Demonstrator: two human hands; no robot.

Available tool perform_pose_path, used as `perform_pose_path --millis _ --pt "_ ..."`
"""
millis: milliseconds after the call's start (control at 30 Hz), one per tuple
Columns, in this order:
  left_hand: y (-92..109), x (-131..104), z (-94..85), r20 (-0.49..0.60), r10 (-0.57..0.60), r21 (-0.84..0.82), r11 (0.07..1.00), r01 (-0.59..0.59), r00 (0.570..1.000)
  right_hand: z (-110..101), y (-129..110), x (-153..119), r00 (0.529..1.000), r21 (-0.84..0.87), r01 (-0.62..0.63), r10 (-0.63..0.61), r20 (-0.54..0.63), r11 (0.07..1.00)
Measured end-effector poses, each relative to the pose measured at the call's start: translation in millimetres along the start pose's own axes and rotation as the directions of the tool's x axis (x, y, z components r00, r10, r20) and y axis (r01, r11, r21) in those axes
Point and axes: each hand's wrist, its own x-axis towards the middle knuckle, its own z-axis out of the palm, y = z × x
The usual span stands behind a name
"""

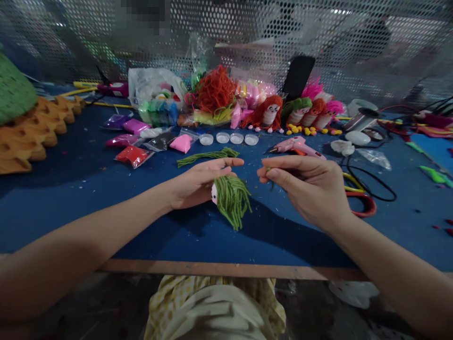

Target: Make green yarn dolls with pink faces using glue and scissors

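My left hand [203, 182] is closed around a small doll [231, 198] with green yarn hair and a pale face with dark eyes. The doll is tipped on its side, its hair hanging toward the table's front edge. To the right, my right hand [304, 184] pinches a short piece of green yarn [272, 183] between thumb and forefinger, apart from the doll. Behind my left hand lies a bundle of green yarn strands [208, 156]. A pink glue gun [297, 145] rests on the table beyond my right hand.
Finished yarn-haired dolls [271, 113] stand at the back beside a heap of red yarn [215, 89]. Bags of coloured clay [133, 155] and several small clear lids [222, 137] lie left of centre. Red-handled scissors [364, 205] are by my right wrist. An orange egg tray [46, 127] sits left.
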Motion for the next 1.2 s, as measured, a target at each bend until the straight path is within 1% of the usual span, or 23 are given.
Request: perform_pose_path --millis 33,100,200,267,433,700,900,1033,1100,1200 --pt "0 0 0.7 -0.006 0.002 0.001 1.0 -0.002 1.0 0 -1 -1 1.0 -0.032 0.021 -0.02 0.006 0.999" --pt "0 0 2.2 -0.018 0.01 -0.004 1.0 -0.01 1.0 1 -5 -3 0.994 -0.116 0.106 -0.102 0.034 0.988" --pt "0 2 4.6 -0.047 0.03 -0.014 0.999 -0.031 0.998 1 -10 -5 0.97 -0.247 0.243 -0.229 0.087 0.938" --pt "-1 3 6.0 -0.061 0.04 -0.014 0.999 -0.04 0.997 2 -13 -7 0.955 -0.313 0.295 -0.272 0.117 0.902" --pt "-3 4 7.3 -0.055 0.047 0.015 0.999 -0.046 0.997 6 -16 -11 0.935 -0.417 0.353 -0.305 0.178 0.838" --pt "-8 5 6.2 -0.013 0.037 0.045 0.998 -0.036 0.999 9 -18 -14 0.916 -0.462 0.397 -0.315 0.247 0.793" --pt "-9 6 6.5 0.007 0.029 0.049 0.998 -0.029 1.0 9 -17 -16 0.907 -0.511 0.419 -0.324 0.268 0.751" --pt "-9 6 5.4 0.023 0.032 0.047 0.998 -0.033 0.999 8 -16 -16 0.889 -0.537 0.458 -0.349 0.297 0.709" --pt "-9 6 5.3 0.019 0.03 0.048 0.998 -0.031 0.999 8 -15 -16 0.881 -0.544 0.473 -0.359 0.309 0.693" --pt "-9 6 5.5 0.008 0.024 0.049 0.999 -0.024 1.0 9 -15 -16 0.882 -0.548 0.471 -0.354 0.311 0.691"
